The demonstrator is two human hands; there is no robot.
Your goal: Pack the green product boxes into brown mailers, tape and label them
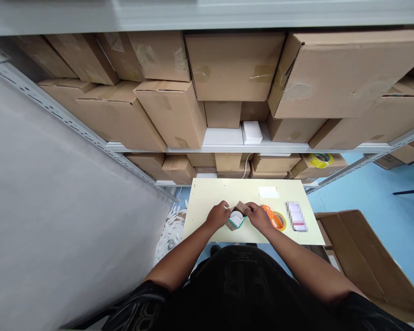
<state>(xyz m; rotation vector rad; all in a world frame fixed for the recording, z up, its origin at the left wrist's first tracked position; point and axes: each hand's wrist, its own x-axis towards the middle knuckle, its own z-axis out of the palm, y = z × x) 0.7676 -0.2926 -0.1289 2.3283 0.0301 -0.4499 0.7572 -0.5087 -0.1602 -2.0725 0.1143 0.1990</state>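
Note:
A small open carton point(232, 225) with a green edge stands on the pale tabletop point(210, 191) in front of me. Inside it lies something white and rounded point(237, 214), its kind unclear. My left hand point(219, 214) pinches the carton's left side near a flap. On the other side, my right hand point(257, 217) grips the brown upright flap point(240, 206) between thumb and fingers. Close to the right hand rests an orange tape dispenser point(272, 216), beside a roll of yellow tape point(282, 221).
A phone-like item point(296, 216), blurred out, and a white card point(268, 192) lie on the tabletop. Behind it, a metal shelf point(221, 150) carries many cardboard boxes point(234, 66). A large open carton point(369, 262) stands at right; white scraps point(169, 236) cover the floor at left.

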